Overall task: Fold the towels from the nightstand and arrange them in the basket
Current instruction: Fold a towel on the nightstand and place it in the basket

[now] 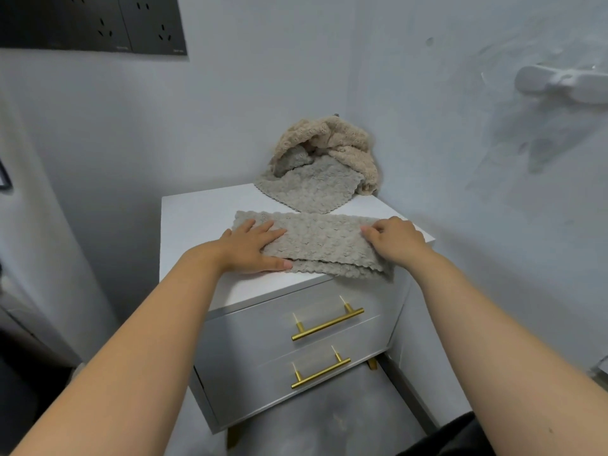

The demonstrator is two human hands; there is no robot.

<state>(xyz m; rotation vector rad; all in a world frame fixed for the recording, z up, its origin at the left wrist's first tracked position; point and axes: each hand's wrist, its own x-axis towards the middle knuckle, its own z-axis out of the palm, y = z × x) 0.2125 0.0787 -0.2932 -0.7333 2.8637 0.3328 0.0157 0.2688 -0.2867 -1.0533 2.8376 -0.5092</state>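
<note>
1. Here is the white nightstand (197, 218), tucked into the corner of the room, two drawers facing us and every towel in view lying on its top.
2. High on the left wall sits a black socket panel (92, 24), well apart from the action.
3. At the back of the nightstand top, right in the corner, is a loose heap. A crumpled beige towel (332, 136) is draped over a rumpled grey towel (309, 189), and one corner of the grey one points toward the front.
4. Just in front of that heap lies the folded grey towel (322, 238), doubled into a long strip across the front of the top. Its right end hangs slightly over the front edge.
5. On the right wall there is a white plastic holder (559, 83), blurred.
6. The left grip (250, 248) is a bare hand lying flat and open. Its fingers are straight, pressing the strip's left end, with the thumb along the near edge.
7. The right grip (394, 240) comes down on the strip's right end, fingers curled and pinching the cloth.
8. Smallest of all are the upper gold bar handle (327, 324) and the lower gold bar handle (320, 373), one on each drawer front.
</note>
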